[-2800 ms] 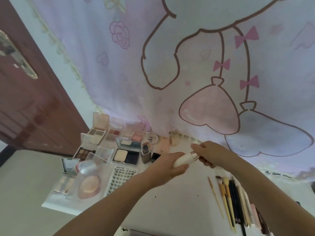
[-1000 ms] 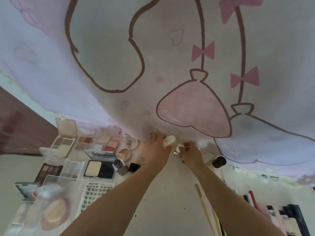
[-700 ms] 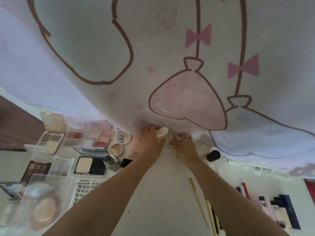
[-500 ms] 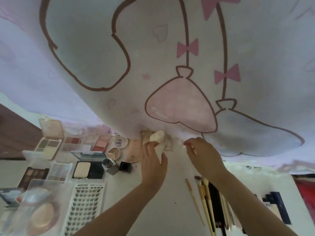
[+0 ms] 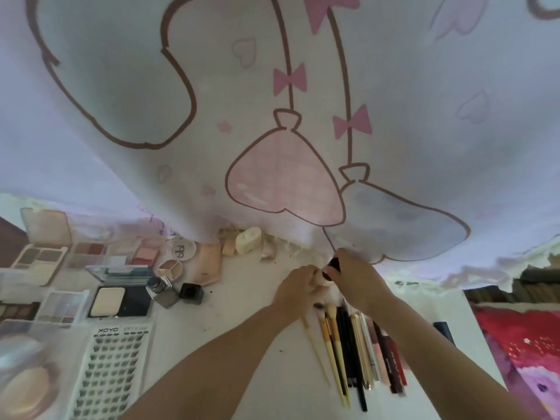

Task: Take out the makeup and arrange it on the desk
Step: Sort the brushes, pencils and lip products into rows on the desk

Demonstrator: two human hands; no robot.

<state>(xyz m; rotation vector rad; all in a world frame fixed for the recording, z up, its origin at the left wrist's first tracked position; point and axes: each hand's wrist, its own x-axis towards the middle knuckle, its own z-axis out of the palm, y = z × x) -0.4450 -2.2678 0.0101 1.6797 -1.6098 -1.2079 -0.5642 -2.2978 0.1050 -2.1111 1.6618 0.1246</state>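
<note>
On the white desk (image 5: 242, 322), both hands meet at the far middle on a small pale bottle with a black cap (image 5: 333, 264). My left hand (image 5: 295, 284) holds the pale body. My right hand (image 5: 356, 278) grips the black cap; most of the bottle is hidden by my fingers. A cream-white tube (image 5: 248, 240) stands against the curtain hem, apart from both hands. A row of brushes and pencils (image 5: 348, 344) lies just below my hands.
Open eyeshadow and powder palettes (image 5: 106, 301), small jars (image 5: 162, 291) and a lash tray (image 5: 109, 374) fill the desk's left side. A printed curtain (image 5: 272, 116) hangs over the back edge. A red cloth (image 5: 521, 344) lies past the right edge.
My left hand has let go of the cream-white tube, which now stands by the curtain. Both hands have moved right and closed on the black-capped bottle.
</note>
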